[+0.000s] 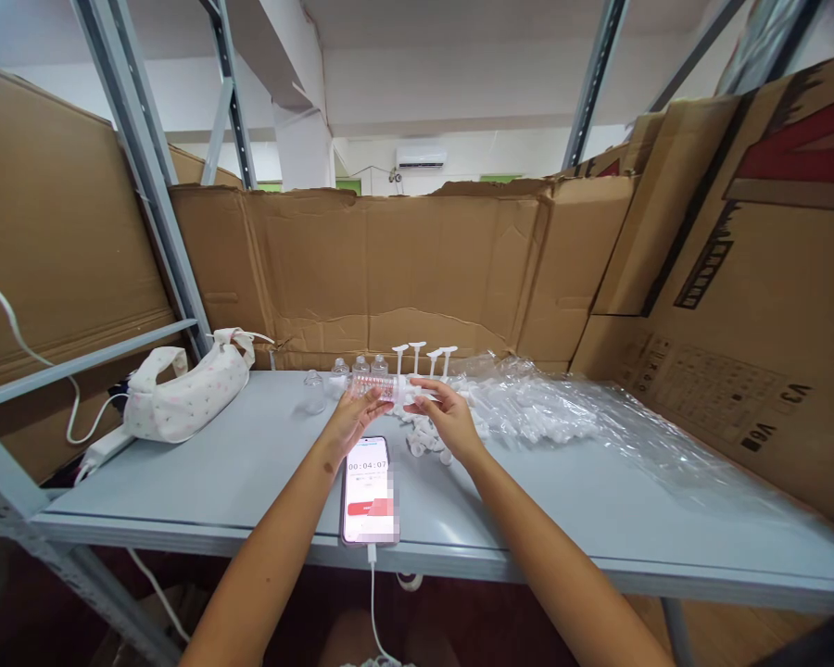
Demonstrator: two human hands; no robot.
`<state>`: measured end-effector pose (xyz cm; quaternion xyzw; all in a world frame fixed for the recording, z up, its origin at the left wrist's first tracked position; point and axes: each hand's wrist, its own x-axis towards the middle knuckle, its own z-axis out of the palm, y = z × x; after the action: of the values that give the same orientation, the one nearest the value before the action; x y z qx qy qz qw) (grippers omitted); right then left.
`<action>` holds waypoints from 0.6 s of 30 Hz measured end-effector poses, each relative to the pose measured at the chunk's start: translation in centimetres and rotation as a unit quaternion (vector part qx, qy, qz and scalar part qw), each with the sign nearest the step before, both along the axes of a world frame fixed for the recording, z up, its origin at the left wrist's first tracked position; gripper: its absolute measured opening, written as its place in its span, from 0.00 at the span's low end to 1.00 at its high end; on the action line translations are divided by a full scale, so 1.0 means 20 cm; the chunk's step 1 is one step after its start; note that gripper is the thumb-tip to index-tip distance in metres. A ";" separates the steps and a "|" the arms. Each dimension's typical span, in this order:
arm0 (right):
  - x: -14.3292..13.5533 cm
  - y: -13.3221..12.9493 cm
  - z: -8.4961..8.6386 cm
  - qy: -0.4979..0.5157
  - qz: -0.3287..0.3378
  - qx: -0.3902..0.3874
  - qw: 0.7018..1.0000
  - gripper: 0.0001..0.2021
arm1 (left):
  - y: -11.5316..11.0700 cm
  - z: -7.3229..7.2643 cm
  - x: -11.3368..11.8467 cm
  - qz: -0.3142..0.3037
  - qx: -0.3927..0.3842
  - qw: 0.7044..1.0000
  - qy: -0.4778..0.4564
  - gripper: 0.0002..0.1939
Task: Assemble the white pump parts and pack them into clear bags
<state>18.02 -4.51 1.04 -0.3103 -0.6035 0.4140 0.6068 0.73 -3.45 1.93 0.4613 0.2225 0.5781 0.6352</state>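
Observation:
My left hand is wrapped round a clear bottle with pinkish printed lines, held on its side with its neck to the right. The fingers of my right hand are closed at the bottle's neck end, on a small white part that is partly hidden. Behind my left hand stand several clear bottles. Several white pump heads stand upright behind the held bottle. White caps or collars lie in a loose pile below my right hand.
A phone showing a timer lies at the table's front, its white cable hanging down. Clear plastic bags of white parts spread to the right. A white patterned bag sits left. Cardboard and metal posts enclose the grey table.

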 end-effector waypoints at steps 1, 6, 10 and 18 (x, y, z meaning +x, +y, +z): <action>0.00 0.00 -0.01 -0.001 0.000 0.002 1.000 0.17 | 0.00 0.00 0.00 0.000 0.003 1.000 0.002 0.20; -0.02 0.03 -0.06 -0.035 -0.017 0.063 0.997 0.19 | 0.00 0.00 0.00 -0.013 0.003 1.000 0.028 0.18; -0.02 0.03 -0.08 -0.103 -0.059 0.133 0.984 0.21 | 0.00 -0.01 0.00 -0.016 -0.010 0.999 0.034 0.17; -0.03 0.01 -0.08 -0.153 -0.131 0.178 0.963 0.17 | 0.00 -0.01 0.01 -0.027 0.003 0.999 0.035 0.18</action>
<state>17.42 -4.35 -0.51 -0.3332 -0.7073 0.1649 0.6013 0.89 -3.48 1.80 0.4890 0.2304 0.5444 0.6413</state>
